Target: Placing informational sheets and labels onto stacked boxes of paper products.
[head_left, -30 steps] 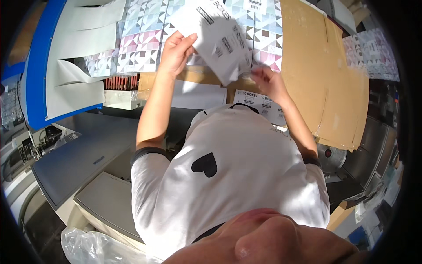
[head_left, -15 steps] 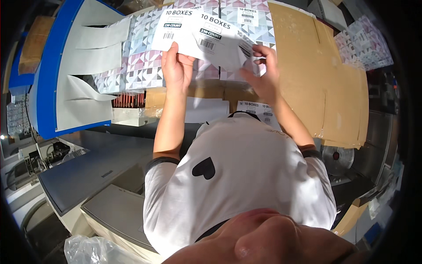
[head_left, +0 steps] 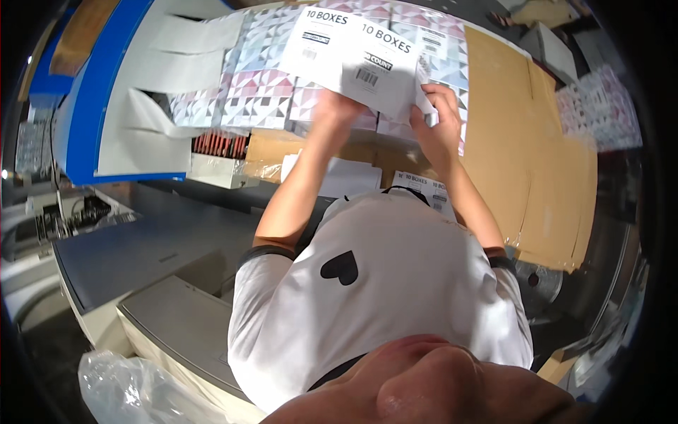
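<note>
A white sheet of printed barcode labels (head_left: pixel 385 83) is held up over the rows of geometric-patterned boxes (head_left: pixel 265 78). My right hand (head_left: pixel 441 121) pinches its right end, where the paper curls toward the fingers. Under the sheet's lower edge is my left hand (head_left: pixel 337 112), smeared by motion, its fingertips partly hidden; whether it grips the paper cannot be told. A single white label (head_left: pixel 431 44) sits on a box just beyond the sheet. Close to my body lie another label sheet (head_left: pixel 427 189) and blank white paper (head_left: pixel 349 177).
Brown cardboard (head_left: pixel 522 141) covers the right side. On the left stands a blue-edged panel (head_left: pixel 78 127) with white paper flaps (head_left: pixel 187 63). Below it is a white box (head_left: pixel 219 169) of reddish sticks. Grey cabinets (head_left: pixel 141 247) and clear plastic (head_left: pixel 134 385) are at lower left.
My left hand has moved right along the sheet's lower edge, off its left part. The right hand's spread fingers have closed on the sheet's right end. The whole view has shifted slightly.
</note>
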`<act>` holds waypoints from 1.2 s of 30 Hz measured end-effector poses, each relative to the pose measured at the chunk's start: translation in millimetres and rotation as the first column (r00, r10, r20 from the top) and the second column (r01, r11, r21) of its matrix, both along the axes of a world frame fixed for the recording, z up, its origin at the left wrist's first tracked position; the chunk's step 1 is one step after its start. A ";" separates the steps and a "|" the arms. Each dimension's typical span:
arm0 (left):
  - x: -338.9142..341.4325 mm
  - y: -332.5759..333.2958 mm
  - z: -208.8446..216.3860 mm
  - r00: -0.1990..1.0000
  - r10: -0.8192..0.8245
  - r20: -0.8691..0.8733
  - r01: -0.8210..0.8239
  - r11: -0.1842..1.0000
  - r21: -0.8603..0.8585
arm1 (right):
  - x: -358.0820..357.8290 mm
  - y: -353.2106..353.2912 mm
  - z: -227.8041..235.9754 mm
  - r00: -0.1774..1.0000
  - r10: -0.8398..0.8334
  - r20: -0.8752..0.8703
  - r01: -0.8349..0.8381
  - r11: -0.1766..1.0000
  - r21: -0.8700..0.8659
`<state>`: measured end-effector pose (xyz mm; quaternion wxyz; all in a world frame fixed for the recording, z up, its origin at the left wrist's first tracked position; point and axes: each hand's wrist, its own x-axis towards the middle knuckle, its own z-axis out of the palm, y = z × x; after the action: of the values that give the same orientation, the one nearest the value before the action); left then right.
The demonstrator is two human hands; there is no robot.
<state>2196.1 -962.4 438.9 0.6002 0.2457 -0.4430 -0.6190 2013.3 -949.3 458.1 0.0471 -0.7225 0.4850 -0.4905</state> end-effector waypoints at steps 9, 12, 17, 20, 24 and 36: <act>-5.5 14.2 -16.9 0.987 -0.022 -0.161 0.085 0.914 0.396 | 1.2 -21.6 -6.4 0.651 0.000 0.759 -0.648 0.520 0.557; 6.9 10.6 -21.8 0.952 -0.005 -0.306 0.126 0.917 0.379 | 2.3 -35.8 -4.7 0.344 -0.119 0.932 -0.785 0.508 0.355; 13.2 0.8 -31.4 0.983 0.033 -0.182 0.024 0.955 0.297 | 39.2 -25.0 -9.7 0.960 0.272 -0.071 -0.243 0.930 0.275; 16.1 -2.8 -36.7 0.995 0.030 -0.097 -0.001 0.960 0.279 | 59.3 -30.2 -13.3 0.967 0.192 -0.170 -0.157 0.967 0.201; 40.4 -8.2 -45.1 0.979 -0.043 -0.198 0.105 0.944 0.314 | 69.7 -46.3 -19.2 0.934 0.313 0.174 -0.355 0.743 0.568; 265.3 -5.3 -74.2 0.959 0.212 -0.187 -0.102 0.877 0.470 | 136.8 -185.3 -31.9 0.966 0.256 -0.028 -0.178 0.742 0.647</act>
<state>2461.4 -967.7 364.7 0.6218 0.3407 -0.1905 -0.6790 2150.1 -1134.7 426.2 0.3186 -0.7417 0.5370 -0.2449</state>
